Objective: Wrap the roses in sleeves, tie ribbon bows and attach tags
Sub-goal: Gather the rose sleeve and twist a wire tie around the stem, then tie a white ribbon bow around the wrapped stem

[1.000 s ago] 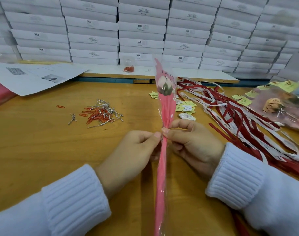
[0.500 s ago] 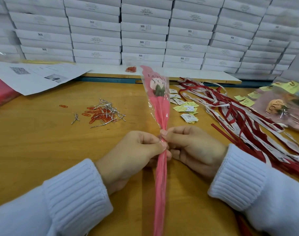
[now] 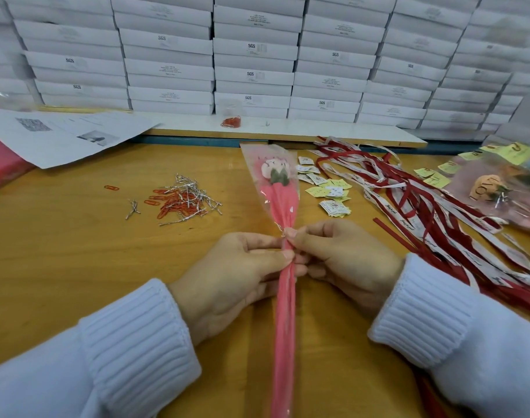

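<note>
Your sleeved rose (image 3: 276, 188) lies along the wooden table (image 3: 61, 254) straight ahead of you, its bloom pointing away and the long pink tail running back between your sleeves. Your left hand (image 3: 230, 279) and right hand (image 3: 345, 260) meet at the gathered neck of the wrap, each with fingers curled and pinching it between thumb and forefinger; a glint of silver wire (image 3: 281, 230) shows just above your fingertips. To your left sits a pile of silver ties and red paper clips (image 3: 185, 200). To your right lie small tags (image 3: 330, 193), red and white ribbons (image 3: 432, 212) and finished roses (image 3: 493, 191). White boxes (image 3: 251, 55) are stacked behind.
</note>
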